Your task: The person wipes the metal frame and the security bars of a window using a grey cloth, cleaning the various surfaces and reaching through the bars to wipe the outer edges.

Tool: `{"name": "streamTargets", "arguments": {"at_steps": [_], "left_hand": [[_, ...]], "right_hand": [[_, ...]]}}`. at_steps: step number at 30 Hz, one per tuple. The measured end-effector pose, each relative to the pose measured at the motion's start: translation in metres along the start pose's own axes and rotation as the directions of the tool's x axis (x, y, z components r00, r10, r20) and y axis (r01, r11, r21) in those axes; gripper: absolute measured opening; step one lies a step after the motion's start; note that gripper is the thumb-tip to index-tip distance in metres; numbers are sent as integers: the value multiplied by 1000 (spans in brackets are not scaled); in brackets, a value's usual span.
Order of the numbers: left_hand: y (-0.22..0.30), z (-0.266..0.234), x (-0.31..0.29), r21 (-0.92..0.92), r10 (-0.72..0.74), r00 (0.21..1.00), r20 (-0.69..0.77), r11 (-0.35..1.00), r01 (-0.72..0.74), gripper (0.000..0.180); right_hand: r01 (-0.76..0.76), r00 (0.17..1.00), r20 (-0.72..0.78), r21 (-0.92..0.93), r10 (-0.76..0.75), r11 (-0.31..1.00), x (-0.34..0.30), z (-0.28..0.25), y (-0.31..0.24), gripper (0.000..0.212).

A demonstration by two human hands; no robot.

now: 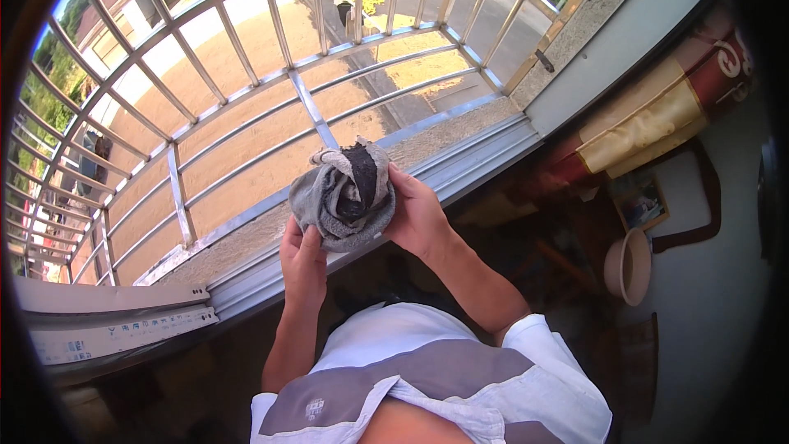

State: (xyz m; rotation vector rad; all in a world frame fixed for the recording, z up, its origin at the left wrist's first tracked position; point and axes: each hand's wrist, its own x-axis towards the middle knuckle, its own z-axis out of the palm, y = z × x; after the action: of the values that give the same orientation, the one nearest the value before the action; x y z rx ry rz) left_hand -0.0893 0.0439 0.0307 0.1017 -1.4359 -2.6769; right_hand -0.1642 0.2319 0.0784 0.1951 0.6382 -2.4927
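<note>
A crumpled grey cloth (pixel 308 197), bunched into a rounded bundle with dark, dirty-looking patches, is held up in front of me above the window track. My left hand (pixel 304 253) grips its lower left side, thumb on top. On the right side, my right hand (pixel 417 212) is closed around the edge of the bundle, with its fingers partly hidden behind the fabric. A blackened strip (pixel 362 166) shows across the top of the cloth, between paler folds.
Metal window bars (pixel 308 107) form a cage beyond the sill. The aluminium window track (pixel 477 156) runs slantwise beneath my hands. At the right are a red and gold curtain (pixel 641 127) and a pale round basin (pixel 629 267). Outside lies a yellowish-brown spread ground.
</note>
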Motion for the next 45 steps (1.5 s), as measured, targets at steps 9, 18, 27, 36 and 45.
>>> {"name": "streamTargets", "arguments": {"at_steps": [9, 18, 27, 36, 45], "left_hand": [[71, -26, -16, 347, 642, 738, -207, 754, -558, 24], [98, -40, -35, 864, 578, 772, 265, 214, -456, 19], [51, -35, -22, 922, 33, 922, 385, -61, -383, 30], [-3, 35, 6, 892, -115, 901, 418, -138, -431, 31], [-36, 87, 67, 812, -123, 804, 582, 133, -568, 21]], "right_hand": [[158, 986, 124, -537, -107, 829, -10, -6, -22, 25], [308, 736, 311, -945, -601, -112, -8, -64, -48, 15], [166, 492, 535, -832, -687, -529, -4, -134, -86, 7], [151, 379, 639, -756, -669, -637, 4, -132, -79, 8], [188, 361, 669, -734, -650, -652, 4, -134, -79, 19]]}}
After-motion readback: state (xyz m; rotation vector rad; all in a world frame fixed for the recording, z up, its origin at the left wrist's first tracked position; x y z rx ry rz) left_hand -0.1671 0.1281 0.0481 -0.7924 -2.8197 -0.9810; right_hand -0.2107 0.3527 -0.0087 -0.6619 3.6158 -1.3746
